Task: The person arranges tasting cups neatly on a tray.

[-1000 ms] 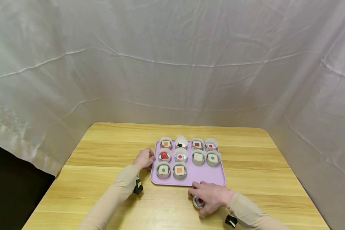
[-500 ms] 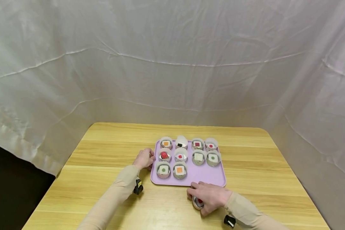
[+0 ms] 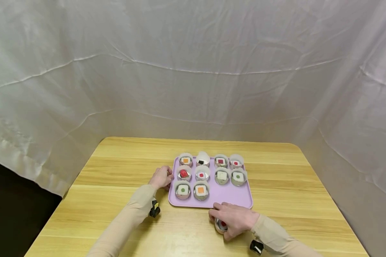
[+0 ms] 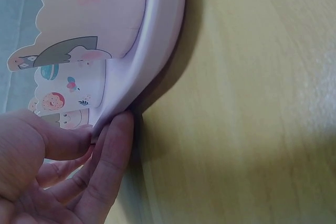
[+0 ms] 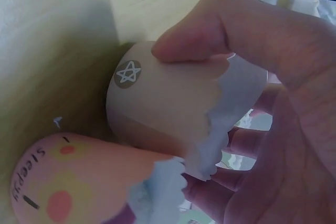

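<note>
My left hand (image 3: 161,177) pinches the left rim of a lilac tray (image 3: 229,194); in the left wrist view its thumb (image 4: 65,139) lies over the rim and fingers go beneath. On the tray stand several scalloped paper baking cups, each with a small sushi-like piece inside, such as an orange-topped one (image 3: 201,190) and a red one (image 3: 184,173). In front of the tray, my right hand (image 3: 234,218) grips a baking cup (image 5: 163,98) marked with a star, thumb on one side, fingers on the other. A red-centred piece (image 3: 223,224) shows inside it.
Beside the held cup, a peach baking cup (image 5: 79,177) with "Sleepy" lettering stands in the right wrist view; the right hand covers it in the head view. The wooden table (image 3: 115,157) is backed by grey-white cloth (image 3: 193,89) on three sides.
My right hand has shifted slightly left along the tray's front edge with the baking cup in its grip. The left hand and tray stay where they were.
</note>
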`<state>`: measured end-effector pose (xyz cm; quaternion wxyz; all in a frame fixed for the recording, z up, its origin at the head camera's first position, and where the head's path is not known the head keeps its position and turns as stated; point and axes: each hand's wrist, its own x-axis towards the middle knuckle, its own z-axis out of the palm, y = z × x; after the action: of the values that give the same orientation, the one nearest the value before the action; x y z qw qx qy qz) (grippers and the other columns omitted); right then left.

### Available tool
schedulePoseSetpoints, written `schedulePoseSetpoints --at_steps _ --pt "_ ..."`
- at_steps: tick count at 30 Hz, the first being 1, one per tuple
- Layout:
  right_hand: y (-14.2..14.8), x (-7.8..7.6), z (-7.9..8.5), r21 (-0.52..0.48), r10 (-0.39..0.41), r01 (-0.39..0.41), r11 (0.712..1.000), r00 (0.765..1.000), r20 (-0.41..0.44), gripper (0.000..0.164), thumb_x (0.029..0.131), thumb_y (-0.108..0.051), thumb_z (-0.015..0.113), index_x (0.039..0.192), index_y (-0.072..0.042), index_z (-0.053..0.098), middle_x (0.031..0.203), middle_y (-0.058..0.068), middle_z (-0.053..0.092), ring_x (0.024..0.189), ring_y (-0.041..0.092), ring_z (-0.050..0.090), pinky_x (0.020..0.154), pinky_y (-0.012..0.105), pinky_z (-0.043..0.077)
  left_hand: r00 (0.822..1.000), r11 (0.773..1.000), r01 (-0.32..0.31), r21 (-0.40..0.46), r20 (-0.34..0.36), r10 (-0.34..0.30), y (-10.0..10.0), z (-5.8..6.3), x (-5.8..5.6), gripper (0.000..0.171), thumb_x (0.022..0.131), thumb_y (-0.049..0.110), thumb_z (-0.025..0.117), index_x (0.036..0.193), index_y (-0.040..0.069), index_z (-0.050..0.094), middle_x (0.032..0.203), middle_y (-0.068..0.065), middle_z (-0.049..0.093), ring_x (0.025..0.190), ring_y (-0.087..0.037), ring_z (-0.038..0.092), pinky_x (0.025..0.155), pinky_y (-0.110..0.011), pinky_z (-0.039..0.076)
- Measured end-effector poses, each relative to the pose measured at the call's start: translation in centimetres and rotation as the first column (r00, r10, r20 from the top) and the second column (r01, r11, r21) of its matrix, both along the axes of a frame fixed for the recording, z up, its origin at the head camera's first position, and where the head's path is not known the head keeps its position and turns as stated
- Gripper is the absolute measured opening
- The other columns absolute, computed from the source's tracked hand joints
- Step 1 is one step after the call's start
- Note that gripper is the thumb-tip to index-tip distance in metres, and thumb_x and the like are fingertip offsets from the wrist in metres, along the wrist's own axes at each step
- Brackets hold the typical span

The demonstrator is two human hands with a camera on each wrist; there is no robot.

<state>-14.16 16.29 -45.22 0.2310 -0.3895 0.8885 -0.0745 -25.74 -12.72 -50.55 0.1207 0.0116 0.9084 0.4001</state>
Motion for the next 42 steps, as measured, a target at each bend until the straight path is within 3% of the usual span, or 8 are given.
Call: schedulePoseSetpoints --at_steps 16,28,32,42 --pt "0.2 -1.6 2.4 0.01 -0.039 0.04 0.999 0.996 -0.084 0.051 0.067 -0.023 0.086 0.109 -0.023 0.056 0.102 -0.009 0.05 0.089 0.007 0.052 0.076 0.022 0.051 1.0 1.0 -0.007 -0.006 -0.013 0.006 0.0 -0.1 -0.1 0.007 0.094 0.002 0.062 0.099 -0.004 0.063 0.088 -0.018 0.072 0.05 -0.016 0.066 0.046 -0.027 0.059" --pt "0.8 -3.8 3.8 -0.067 -0.072 0.065 0.996 0.991 -0.116 0.054 0.064 -0.013 0.08 0.111 -0.016 0.055 0.107 0.001 0.056 0.091 0.014 0.056 0.074 0.026 0.053 1.0 0.999 -0.006 -0.034 -0.009 0.006 0.0 -0.1 0.0 0.007 0.095 0.003 0.062 0.099 -0.002 0.063 0.088 -0.017 0.071 0.052 -0.016 0.067 0.047 -0.027 0.059" --pt "1.0 -4.8 4.0 -0.09 -0.064 0.052 0.995 0.989 -0.133 0.05 0.066 -0.01 0.079 0.109 -0.015 0.055 0.099 -0.001 0.053 0.084 0.011 0.051 0.068 0.021 0.048 1.0 0.999 -0.003 -0.039 -0.011 0.002 0.0 -0.1 0.0 0.008 0.095 0.003 0.062 0.1 -0.002 0.064 0.088 -0.016 0.072 0.053 -0.015 0.067 0.047 -0.027 0.059" --pt "0.8 -6.5 3.3 -0.104 -0.065 0.047 0.993 0.982 -0.18 0.042 0.073 -0.014 0.078 0.107 -0.014 0.055 0.097 0.0 0.054 0.08 0.01 0.052 0.068 0.022 0.05 1.0 0.999 -0.003 -0.038 -0.012 0.002 0.0 -0.2 -0.1 0.007 0.094 0.003 0.062 0.099 -0.002 0.063 0.086 -0.015 0.072 0.052 -0.015 0.067 0.047 -0.027 0.059"
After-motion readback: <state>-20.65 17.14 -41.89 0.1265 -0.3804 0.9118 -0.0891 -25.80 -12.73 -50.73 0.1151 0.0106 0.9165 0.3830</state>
